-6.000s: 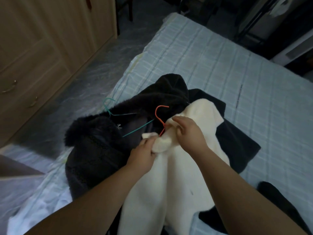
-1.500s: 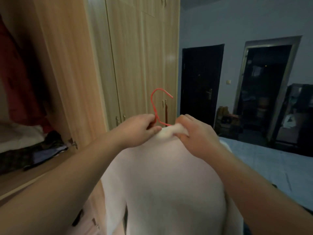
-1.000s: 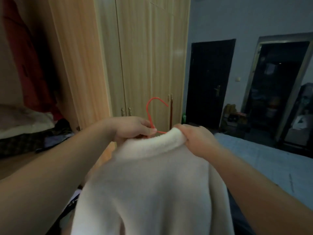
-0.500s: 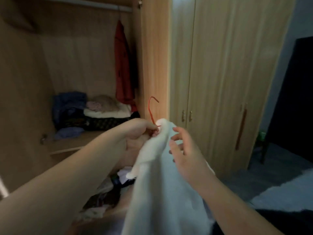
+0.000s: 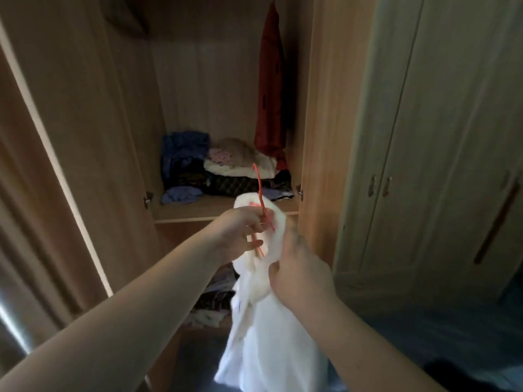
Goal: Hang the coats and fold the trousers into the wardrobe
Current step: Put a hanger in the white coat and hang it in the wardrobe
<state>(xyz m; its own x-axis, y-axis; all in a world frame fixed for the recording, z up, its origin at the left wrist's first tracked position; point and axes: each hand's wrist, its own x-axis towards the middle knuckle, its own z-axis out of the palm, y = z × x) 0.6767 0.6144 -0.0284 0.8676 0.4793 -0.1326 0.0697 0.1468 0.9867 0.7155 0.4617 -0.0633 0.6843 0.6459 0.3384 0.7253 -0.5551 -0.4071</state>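
1. We start close in. Our left hand is closed around the red hanger, just under its hook. Our right hand pinches the white coat right beside it, near the collar.
2. The white coat is on the red hanger and hangs down below our hands. We hold it up in front of the open wardrobe, so it is not on the rail yet. We think this coat is close to done: it only needs lifting up and hooking on.
3. Inside the wardrobe, on the right side, a red coat already hangs. That one looks finished.
4. On the shelf below the red coat sits a pile of folded clothes. We cannot tell if any of them are trousers.
5. Under the shelf there are more mixed-up clothes, but our arm hides most of them.
6. The rail is cut off at the top, so we cannot see where the hook must go. The bed and any other coats or trousers are out of sight, so we cannot tell how much is left. The hanger's arms are hidden inside the white coat.
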